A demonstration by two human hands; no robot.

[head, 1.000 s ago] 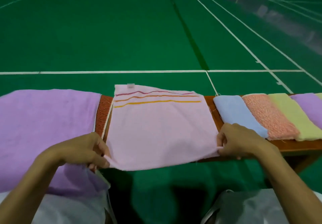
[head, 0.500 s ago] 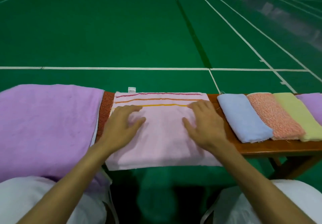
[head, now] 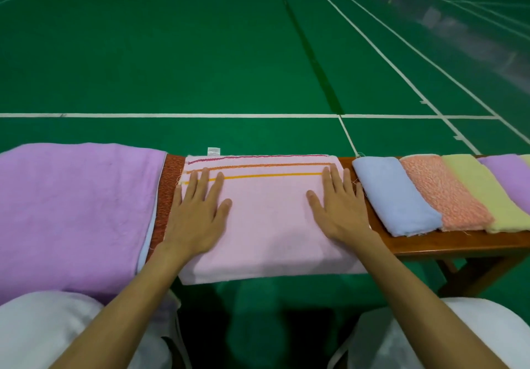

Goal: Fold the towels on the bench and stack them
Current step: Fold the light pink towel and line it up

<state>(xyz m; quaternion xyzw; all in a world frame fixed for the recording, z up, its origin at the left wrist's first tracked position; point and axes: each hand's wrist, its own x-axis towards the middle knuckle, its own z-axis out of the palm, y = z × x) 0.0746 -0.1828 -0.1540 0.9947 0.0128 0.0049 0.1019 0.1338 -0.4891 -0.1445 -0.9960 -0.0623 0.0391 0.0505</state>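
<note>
A pale pink towel (head: 266,213) with red, orange and yellow stripes along its far edge lies folded on the wooden bench (head: 447,244); its near edge hangs over the bench front. My left hand (head: 198,213) lies flat on the towel's left side, fingers straight. My right hand (head: 338,205) lies flat on its right side, fingers straight. To the right lie folded towels overlapping in a row: blue (head: 393,196), orange (head: 441,193), yellow-green (head: 484,193) and purple (head: 507,176).
A large purple towel (head: 71,213) is spread over the bench's left end, with a rust-red cloth (head: 165,196) showing at its right edge. Beyond the bench is a green court floor (head: 200,53) with white lines. My knees in white cloth are below the bench front.
My hands let go of the towel's near corners after folding it over, then pressed flat on it and slid apart from the middle toward its left and right sides.
</note>
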